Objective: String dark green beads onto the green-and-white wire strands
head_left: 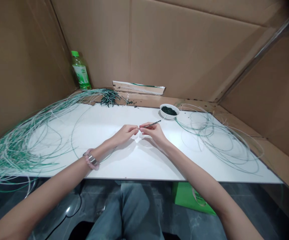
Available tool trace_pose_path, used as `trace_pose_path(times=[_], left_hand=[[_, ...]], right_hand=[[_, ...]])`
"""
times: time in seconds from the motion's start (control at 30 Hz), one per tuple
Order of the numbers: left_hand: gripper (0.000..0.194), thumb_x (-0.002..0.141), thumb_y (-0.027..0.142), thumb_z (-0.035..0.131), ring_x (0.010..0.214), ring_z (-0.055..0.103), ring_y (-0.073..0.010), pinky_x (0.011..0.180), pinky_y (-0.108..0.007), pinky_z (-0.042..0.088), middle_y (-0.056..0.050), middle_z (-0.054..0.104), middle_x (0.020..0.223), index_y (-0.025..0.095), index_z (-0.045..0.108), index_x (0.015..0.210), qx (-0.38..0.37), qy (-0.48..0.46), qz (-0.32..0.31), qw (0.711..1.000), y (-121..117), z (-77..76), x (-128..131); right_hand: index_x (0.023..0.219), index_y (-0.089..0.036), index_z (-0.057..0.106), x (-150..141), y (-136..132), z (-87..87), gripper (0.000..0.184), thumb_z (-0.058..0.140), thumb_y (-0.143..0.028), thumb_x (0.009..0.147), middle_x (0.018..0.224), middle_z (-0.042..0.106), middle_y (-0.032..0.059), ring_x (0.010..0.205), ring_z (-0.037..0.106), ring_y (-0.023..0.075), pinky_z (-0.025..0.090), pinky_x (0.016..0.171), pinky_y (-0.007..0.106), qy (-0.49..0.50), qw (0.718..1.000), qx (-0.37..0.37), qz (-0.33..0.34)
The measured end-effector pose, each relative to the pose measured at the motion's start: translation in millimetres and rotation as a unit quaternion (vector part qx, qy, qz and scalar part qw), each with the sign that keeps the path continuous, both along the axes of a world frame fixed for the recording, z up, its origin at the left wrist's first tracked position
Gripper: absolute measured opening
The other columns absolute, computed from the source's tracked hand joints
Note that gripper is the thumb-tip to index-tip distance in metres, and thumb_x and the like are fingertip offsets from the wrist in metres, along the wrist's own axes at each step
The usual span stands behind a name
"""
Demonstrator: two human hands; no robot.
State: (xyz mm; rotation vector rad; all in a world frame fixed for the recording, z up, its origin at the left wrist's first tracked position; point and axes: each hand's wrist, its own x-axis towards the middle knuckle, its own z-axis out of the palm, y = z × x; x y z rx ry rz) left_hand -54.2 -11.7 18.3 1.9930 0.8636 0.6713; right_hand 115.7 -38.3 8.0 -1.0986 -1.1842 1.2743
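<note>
My left hand [126, 132] and my right hand [152, 130] meet over the middle of the white table [139, 160], fingers pinched together. My right hand grips a thin dark rod [153, 124] whose tip points right toward a small white bowl [170, 111] of dark green beads. My left hand pinches the near end of a thin strand at the rod's base; the strand itself is too fine to follow. A pink beaded bracelet and a watch sit on my left wrist.
A large tangle of green and white cords [16, 146] covers the table's left side. A smaller coil of cords [217, 136] lies at the right. A green bottle [80, 71] stands in the back left corner. Cardboard walls [184, 43] enclose the table. A green box [192, 198] sits below the table.
</note>
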Motion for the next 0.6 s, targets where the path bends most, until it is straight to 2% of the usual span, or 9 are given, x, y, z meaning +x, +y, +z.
trace_pose_path(times=[0.17, 0.37, 0.6], left_hand=[[0.027, 0.081, 0.033, 0.04, 0.059, 0.033, -0.0114, 0.057, -0.025, 0.026, 0.004, 0.035, 0.057, 0.018, 0.037, 0.058, 0.005, 0.003, 0.008, 1.0, -0.2, 2.8, -3.1], [0.029, 0.081, 0.034, 0.04, 0.058, 0.031, -0.0114, 0.057, -0.026, 0.024, 0.004, 0.032, 0.057, 0.018, 0.035, 0.058, 0.009, 0.0, 0.015, 1.0, 1.5, 6.2, -5.8], [0.029, 0.079, 0.034, 0.041, 0.056, 0.03, -0.0109, 0.056, -0.026, 0.023, 0.005, 0.03, 0.056, 0.018, 0.033, 0.057, -0.002, -0.008, 0.025, 1.0, 0.6, 8.3, -7.1]], right_hand=[[0.078, -0.011, 0.063, 4.0, 3.6, 0.5, 0.017, 0.064, -0.027, 0.084, 0.069, 0.063, -0.0018, 0.065, 0.061, 0.0095, 0.053, 0.069, 0.028, -0.018, 1.0, 0.009, -0.018], [0.079, -0.011, 0.062, 7.5, 7.9, -1.5, 0.017, 0.061, -0.026, 0.087, 0.072, 0.063, -0.002, 0.067, 0.062, 0.0097, 0.053, 0.07, 0.029, -0.006, 0.999, 0.01, -0.037], [0.082, -0.011, 0.063, 11.0, 6.2, 3.3, 0.011, 0.064, -0.022, 0.084, 0.075, 0.066, -0.001, 0.069, 0.064, 0.0103, 0.054, 0.072, 0.03, 0.016, 1.0, 0.007, -0.023]])
